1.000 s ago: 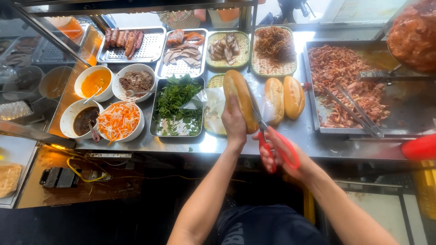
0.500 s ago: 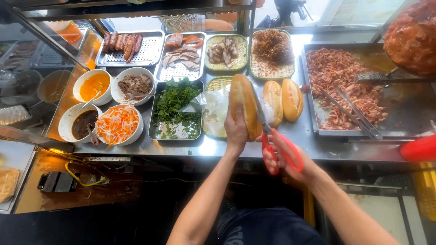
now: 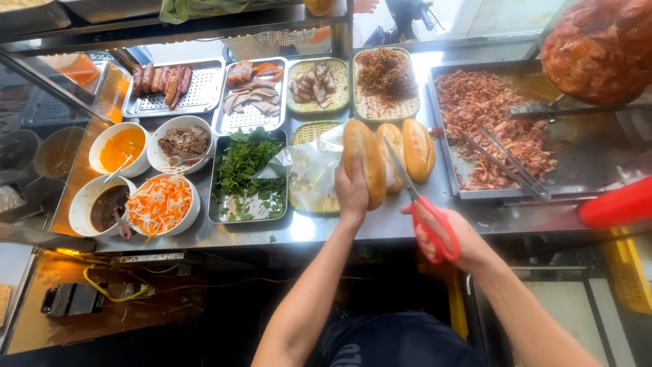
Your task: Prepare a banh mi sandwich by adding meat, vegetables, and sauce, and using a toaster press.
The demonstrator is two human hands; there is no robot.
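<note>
1. The left hand (image 3: 351, 192) is wrapped around the near end of a long bread roll (image 3: 362, 160), fingers curled onto the crust, holding it up on its edge over the steel surface (image 3: 380, 224).
2. The right hand (image 3: 454, 234) is closed through the red handles of a pair of scissors (image 3: 418, 204). The blades point up and away, and the tips sit right at the side of the held roll; can't tell if they're actually in the bread.
3. Two more rolls (image 3: 407, 151) lie just beside the held one, on its right, touching each other.
4. Left of the roll there's a crumpled clear plastic bag (image 3: 309, 170) lying on a woven tray (image 3: 319, 204), then a metal tray of green herbs (image 3: 246, 173).
5. Further left, four white bowls: orange sauce (image 3: 121, 147), minced meat (image 3: 182, 141), dark sauce (image 3: 105, 205), and shredded carrot and radish (image 3: 161, 204).
6. Back row: sausages (image 3: 163, 79) on a perforated tray, sliced meats (image 3: 252, 95), and two woven trays of more meat.
7. To the right, a big griddle tray of chopped meat (image 3: 489, 122) with tongs (image 3: 506, 160) lying across it.
</note>
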